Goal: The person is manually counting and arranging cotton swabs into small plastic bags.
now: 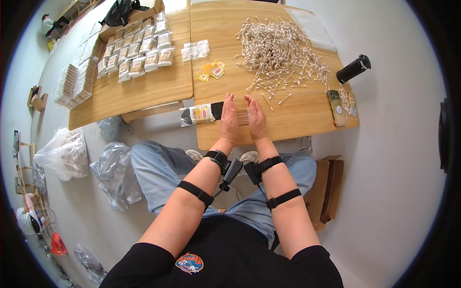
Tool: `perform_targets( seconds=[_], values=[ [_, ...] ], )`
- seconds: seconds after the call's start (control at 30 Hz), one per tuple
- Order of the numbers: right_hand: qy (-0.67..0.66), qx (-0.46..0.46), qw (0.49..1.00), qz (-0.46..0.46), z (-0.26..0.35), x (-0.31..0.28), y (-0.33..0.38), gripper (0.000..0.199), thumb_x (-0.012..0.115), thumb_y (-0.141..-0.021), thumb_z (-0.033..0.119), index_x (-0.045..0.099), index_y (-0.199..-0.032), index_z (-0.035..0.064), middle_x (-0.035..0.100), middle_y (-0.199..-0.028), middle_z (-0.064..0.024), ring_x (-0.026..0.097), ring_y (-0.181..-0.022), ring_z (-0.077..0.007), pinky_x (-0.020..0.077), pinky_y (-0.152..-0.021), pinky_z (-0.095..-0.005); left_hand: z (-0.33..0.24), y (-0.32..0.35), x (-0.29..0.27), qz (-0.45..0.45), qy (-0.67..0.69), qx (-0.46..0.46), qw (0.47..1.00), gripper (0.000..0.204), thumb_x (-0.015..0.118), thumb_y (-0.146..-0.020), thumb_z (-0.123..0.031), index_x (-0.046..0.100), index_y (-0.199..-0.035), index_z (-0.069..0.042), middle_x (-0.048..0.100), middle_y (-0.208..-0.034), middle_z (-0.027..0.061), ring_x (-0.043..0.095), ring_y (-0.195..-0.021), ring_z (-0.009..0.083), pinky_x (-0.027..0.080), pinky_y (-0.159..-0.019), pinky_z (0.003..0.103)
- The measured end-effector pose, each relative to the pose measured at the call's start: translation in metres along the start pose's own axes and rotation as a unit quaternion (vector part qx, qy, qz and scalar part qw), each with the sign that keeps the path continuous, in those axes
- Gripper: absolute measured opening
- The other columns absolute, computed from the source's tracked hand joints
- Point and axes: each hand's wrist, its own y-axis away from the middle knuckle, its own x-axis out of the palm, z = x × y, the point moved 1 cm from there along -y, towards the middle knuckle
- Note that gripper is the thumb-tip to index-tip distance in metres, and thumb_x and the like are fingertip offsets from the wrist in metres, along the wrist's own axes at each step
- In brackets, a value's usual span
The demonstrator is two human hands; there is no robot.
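A row of cotton swabs (243, 116) lies side by side near the table's front edge, between my two palms. My left hand (230, 116) stands on edge at the swabs' left ends, fingers stretched out together. Facing it at the right ends is my right hand (257, 115), its fingers straight and slightly bent forward. Both hands seem to touch the swab ends, though the contact is partly hidden. Just left of my left hand is a clear packet of swabs (201, 114) with a yellow label, lying on a black strip (217, 111).
A big heap of loose swabs (276, 45) covers the far right. Yellow cards (210, 70) and clear bags (195, 50) lie left of it. A black bottle (353, 68) and a phone (336, 108) sit rightmost. Filled packets (137, 66) stand in rows on the left table.
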Motion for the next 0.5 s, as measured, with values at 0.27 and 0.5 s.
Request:
perform_targets(
  seconds=[0.27,0.5],
  values=[
    [-0.240,0.068,0.967,-0.044,-0.017,-0.008,-0.005,0.046,0.041,-0.108,0.035,0.055,-0.129,-0.0035,0.059,-0.129,-0.0121,0.053,-0.124,-0.0187,0.0390,-0.108,-0.0326,-0.002,0.000,0.003,-0.020,-0.019,0.011,1.000,0.046,0.033,-0.108,-0.029,0.048,-0.139,0.002,0.043,-0.150,0.0221,0.040,-0.140,0.0359,0.031,-0.116,0.040],
    [-0.044,0.063,0.993,-0.094,0.004,-0.048,0.003,0.034,0.046,-0.106,0.027,0.068,-0.108,0.0009,0.069,-0.103,-0.0096,0.062,-0.103,-0.0200,0.0482,-0.091,-0.0324,0.010,0.013,-0.015,0.049,-0.317,0.158,0.934,0.049,0.045,-0.102,-0.028,0.045,-0.144,-0.001,0.040,-0.153,0.0189,0.035,-0.143,0.0348,0.028,-0.117,0.046]
  ],
)
